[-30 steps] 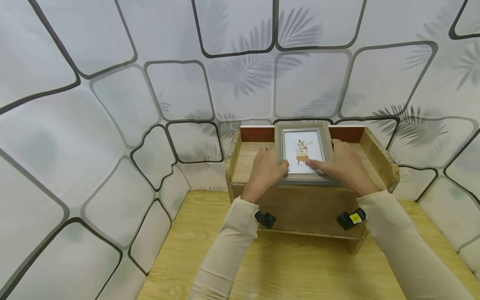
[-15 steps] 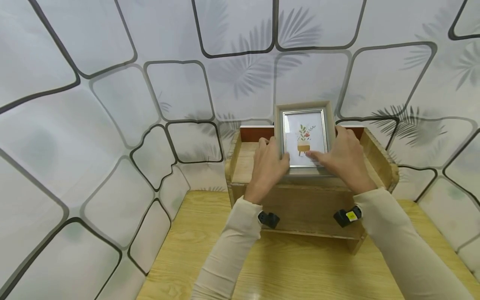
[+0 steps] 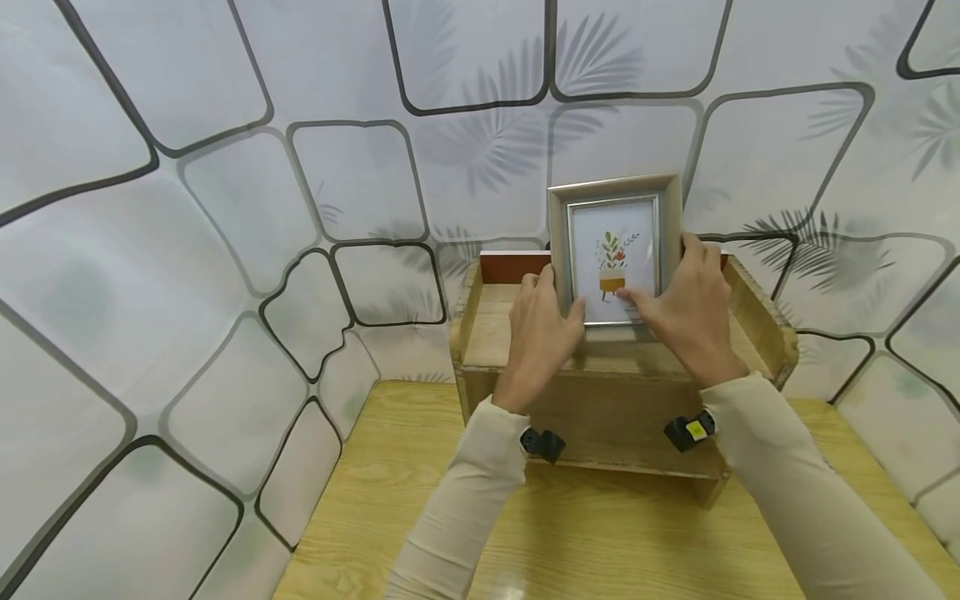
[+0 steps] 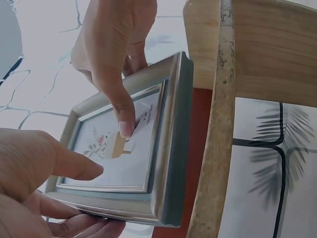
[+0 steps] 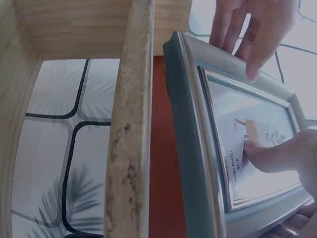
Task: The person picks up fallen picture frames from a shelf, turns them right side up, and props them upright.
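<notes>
A silver-grey picture frame [image 3: 615, 189] with a potted-plant print stands tilted back over the top shelf in the head view. My left hand [image 3: 542, 333] grips its left side, thumb on the front and fingers curled behind. On the opposite side my right hand [image 3: 693, 312] holds the frame, its thumb pressed on the glass near the printed pot. In the left wrist view the picture frame [image 4: 171, 139] has its lower edge close to the shelf's front edge. The right wrist view shows the fingers of both hands around the picture frame [image 5: 190, 129].
A small wooden shelf unit [image 3: 600, 417] stands on the wood-grain table [image 3: 375, 467]. It has raised sides and a reddish back strip [image 3: 510, 268]. Patterned wall covering [image 3: 360, 183] rises close behind and to the left.
The picture frame has been tipped up from lying nearly flat to more upright, its top edge rising. Both hands keep their hold and have moved slightly up with it.
</notes>
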Tool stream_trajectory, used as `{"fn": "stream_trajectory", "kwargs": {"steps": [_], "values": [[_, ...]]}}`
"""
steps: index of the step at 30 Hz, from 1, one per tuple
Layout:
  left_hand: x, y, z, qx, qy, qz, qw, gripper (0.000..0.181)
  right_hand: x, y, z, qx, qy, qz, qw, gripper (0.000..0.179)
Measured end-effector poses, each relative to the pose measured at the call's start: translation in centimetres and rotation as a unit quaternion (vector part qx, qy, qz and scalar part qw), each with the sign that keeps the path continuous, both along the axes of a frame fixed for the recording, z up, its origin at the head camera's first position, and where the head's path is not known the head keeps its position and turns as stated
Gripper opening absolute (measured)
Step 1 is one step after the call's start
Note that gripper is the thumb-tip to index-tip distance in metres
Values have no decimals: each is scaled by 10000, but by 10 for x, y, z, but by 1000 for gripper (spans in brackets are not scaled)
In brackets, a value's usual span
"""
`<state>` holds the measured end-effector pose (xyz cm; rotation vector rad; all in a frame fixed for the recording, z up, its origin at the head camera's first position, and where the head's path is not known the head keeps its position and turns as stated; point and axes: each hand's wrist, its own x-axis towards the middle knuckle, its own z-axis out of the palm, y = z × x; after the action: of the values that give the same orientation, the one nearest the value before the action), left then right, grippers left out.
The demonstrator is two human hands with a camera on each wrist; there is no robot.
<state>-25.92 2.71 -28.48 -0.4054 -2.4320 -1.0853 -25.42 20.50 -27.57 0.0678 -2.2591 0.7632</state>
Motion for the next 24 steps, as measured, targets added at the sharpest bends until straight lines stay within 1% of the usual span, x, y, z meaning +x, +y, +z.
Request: {"fn": "stream_trajectory", "kwargs": {"steps": [3,6,11,18,24], "values": [[2,1,-2,207,149,-81,9996,59,-1,0,-2,-114,179,-5,9998,98],[2,1,-4,392,280,-169,9987,51,-2,0,-4,-229,264,12,9994,98],[1,2,-8,567,446,-251,9971,37,-2,1,-7,-401,399,66,9984,97],[0,2,-10,756,525,-303,9953,24,-6,3,-11,-416,658,74,9969,94],[-3,2,-11,824,579,-244,9946,20,-6,3,-14,-447,663,-13,9968,94]]}}
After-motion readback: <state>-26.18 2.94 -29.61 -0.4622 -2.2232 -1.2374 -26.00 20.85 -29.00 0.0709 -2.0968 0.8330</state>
